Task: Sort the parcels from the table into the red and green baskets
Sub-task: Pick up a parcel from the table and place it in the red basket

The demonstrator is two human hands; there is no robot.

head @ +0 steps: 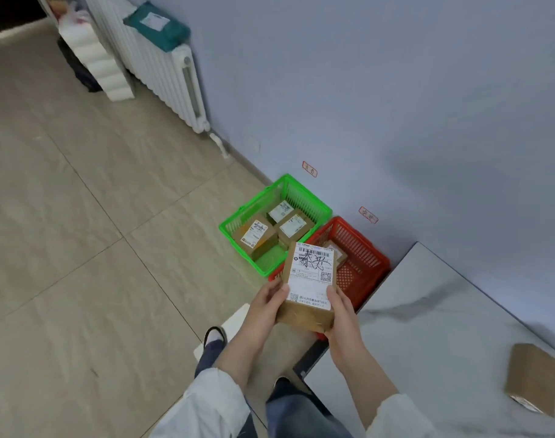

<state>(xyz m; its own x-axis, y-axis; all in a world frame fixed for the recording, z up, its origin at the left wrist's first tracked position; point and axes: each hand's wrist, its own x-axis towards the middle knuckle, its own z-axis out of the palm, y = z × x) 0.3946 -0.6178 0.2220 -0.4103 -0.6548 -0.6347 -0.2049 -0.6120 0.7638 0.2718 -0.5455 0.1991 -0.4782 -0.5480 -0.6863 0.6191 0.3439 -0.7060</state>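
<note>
Left hand (266,304) and right hand (341,312) grip a boxy, paper-labelled cardboard parcel (310,279) by the slatted red basket (363,252).

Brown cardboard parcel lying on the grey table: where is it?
Head view, lower right: the brown cardboard parcel lies flat on the grey table, well right of the left hand and right hand, which hold a labelled cardboard box.

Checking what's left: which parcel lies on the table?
The plain-topped brown parcel at far right. The held parcel is in the air; others lie in the green basket and red basket.
</note>
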